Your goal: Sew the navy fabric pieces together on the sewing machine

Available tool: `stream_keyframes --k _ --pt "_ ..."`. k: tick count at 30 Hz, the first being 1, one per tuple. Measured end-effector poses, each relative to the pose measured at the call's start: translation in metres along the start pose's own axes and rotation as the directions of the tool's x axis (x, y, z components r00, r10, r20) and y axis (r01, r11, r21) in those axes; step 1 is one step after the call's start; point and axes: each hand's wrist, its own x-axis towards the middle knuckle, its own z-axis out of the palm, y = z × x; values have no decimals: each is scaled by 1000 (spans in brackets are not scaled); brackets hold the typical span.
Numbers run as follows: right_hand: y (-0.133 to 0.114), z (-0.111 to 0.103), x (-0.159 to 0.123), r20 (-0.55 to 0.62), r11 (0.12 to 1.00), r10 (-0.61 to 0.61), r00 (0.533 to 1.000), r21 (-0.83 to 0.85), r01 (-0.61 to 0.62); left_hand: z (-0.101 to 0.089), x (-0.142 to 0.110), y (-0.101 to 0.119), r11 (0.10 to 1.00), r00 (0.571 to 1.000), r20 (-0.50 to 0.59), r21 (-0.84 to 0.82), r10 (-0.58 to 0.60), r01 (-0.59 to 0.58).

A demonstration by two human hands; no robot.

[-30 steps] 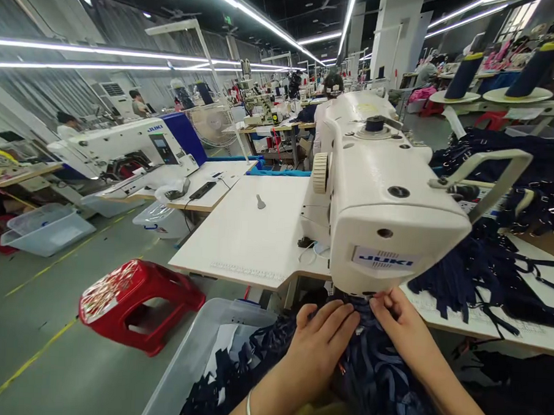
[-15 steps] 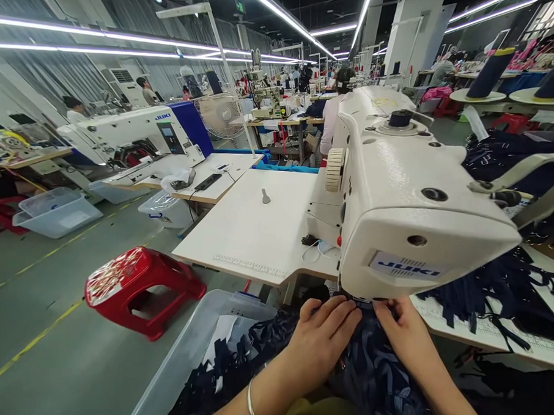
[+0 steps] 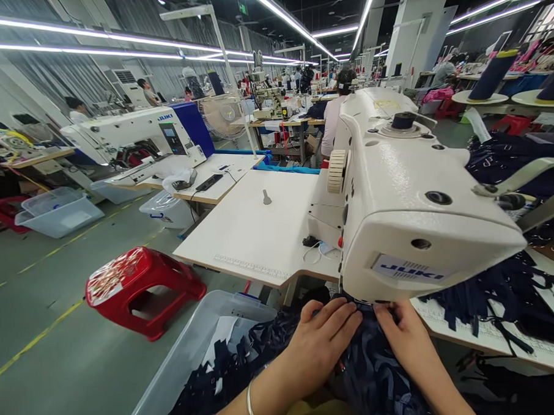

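Observation:
Dark navy patterned fabric (image 3: 379,380) hangs from under the head of a white sewing machine (image 3: 402,176) and drapes down toward my lap. My left hand (image 3: 321,335) is on the fabric's upper edge, fingers close together and bent over it, the thumb tucked up beside them. On the other side, my right hand (image 3: 402,329) pinches the same edge between thumb and fingers. Both hands are right below the machine head, which hides the needle area and the fingertips in part.
A clear plastic bin (image 3: 178,356) with navy pieces stands at my left, beyond it a red stool (image 3: 140,287). A small metal tool (image 3: 267,198) lies on the white tabletop (image 3: 239,230). Navy straps (image 3: 479,296) are heaped at right. A person (image 3: 332,118) sits ahead.
The view has shifted very slightly. Both hands stay almost in the same place on the fabric.

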Motion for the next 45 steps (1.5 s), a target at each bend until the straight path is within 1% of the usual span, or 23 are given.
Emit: stream_keyframes --k 3,4,6,7,8,11,13,15,17,19,21,23,26,28,30,33,36,38,40,41,42,44,45 --pt "-7 2 0 -21 999 -46 999 13 46 2 1 -1 999 999 -38 21 35 -34" --pt "-11 2 -1 -22 997 -75 997 13 75 4 1 -2 999 997 -68 26 43 -41" --pt "-18 1 -1 -23 993 -122 992 -6 122 11 1 -4 999 986 -164 34 36 -31" --pt "-21 0 -1 -17 990 -140 990 -21 140 16 0 -5 999 973 -230 37 27 -20" --pt "-22 -2 0 -17 988 -152 988 -38 151 21 0 -7 999 966 -257 40 15 -5" --pt "-16 -15 4 -38 984 -155 987 -90 151 32 -3 -9 1000 959 -284 23 6 0" --pt "-5 -32 9 -94 983 -138 986 -132 125 34 -4 -9 1000 953 -303 -1 -11 11" --pt "9 -57 19 -181 980 -115 977 -183 81 32 -6 -8 999 956 -292 -12 -34 32" --pt "26 -86 31 -291 970 -76 954 -242 4 27 -6 -8 999 968 -248 -9 -37 35" --pt "42 -115 42 -424 952 -41 905 -292 -93 22 -6 -8 1000 981 -191 4 -19 20" --pt "57 -135 51 -506 934 -11 863 -314 -172 19 -6 -7 1000 989 -151 20 -2 6" --pt "70 -146 57 -529 926 11 848 -315 -209 17 -5 -7 999 991 -130 38 9 -4" --pt "79 -152 61 -519 938 33 854 -279 -206 17 -4 -5 998 993 -115 58 22 -16" --pt "77 -154 59 -507 958 54 860 -218 -188 19 -3 -3 997 992 -123 73 21 -12" --pt "70 -156 55 -476 980 86 875 -116 -160 20 -1 -1 997 987 -158 83 18 -4" --pt "51 -153 43 -380 989 136 915 109 -101 19 3 2 996 976 -213 85 44 -26" --pt "29 -134 23 -300 944 158 941 324 -55 11 7 4 994 982 -169 86 82 -68" --pt "15 -113 7 -220 885 194 956 460 -73 4 8 6 990 985 -118 70 127 -120" --pt "3 -88 -10 -36 745 275 961 639 -189 -3 7 8 985 985 -43 44 168 -166" --pt "-1 -76 -17 57 694 291 955 674 -252 -7 6 10 984 984 4 38 176 -176" --pt "-5 -66 -22 140 672 288 947 675 -304 -11 5 11 984 984 55 45 172 -175" --pt "-10 -49 -27 234 701 254 938 624 -346 -19 2 13 984 978 146 80 147 -159" --pt "-11 -44 -27 247 732 238 939 591 -341 -23 0 14 982 974 179 97 141 -160"
